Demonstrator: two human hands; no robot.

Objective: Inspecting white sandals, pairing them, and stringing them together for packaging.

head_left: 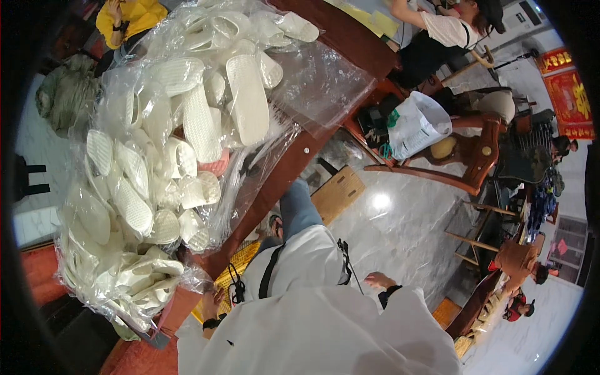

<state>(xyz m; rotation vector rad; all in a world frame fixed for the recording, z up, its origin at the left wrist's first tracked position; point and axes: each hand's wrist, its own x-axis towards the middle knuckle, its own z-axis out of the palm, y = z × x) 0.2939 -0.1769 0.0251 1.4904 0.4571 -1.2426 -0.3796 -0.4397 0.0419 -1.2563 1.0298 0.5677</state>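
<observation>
A large heap of cream-white slippers (200, 122), wrapped in clear plastic bags (325, 81), covers the dark red-brown table (300, 150) to the left and ahead. My left hand (212, 303) hangs low beside the table's near edge, next to a yellow woven surface (240, 259). Its fingers are mostly hidden, so its grip cannot be told. On the other side, my right hand (379, 280) hangs beside my white shirt, over the floor and away from the slippers. It looks loosely open, with nothing visible in it.
A wooden chair (478, 159) holding a white plastic bag (419, 125) stands to the right. A wooden stool (337, 194) is near my legs. A person in yellow (131, 22) is at the far left, another person (437, 47) far right. Others work at tables further right.
</observation>
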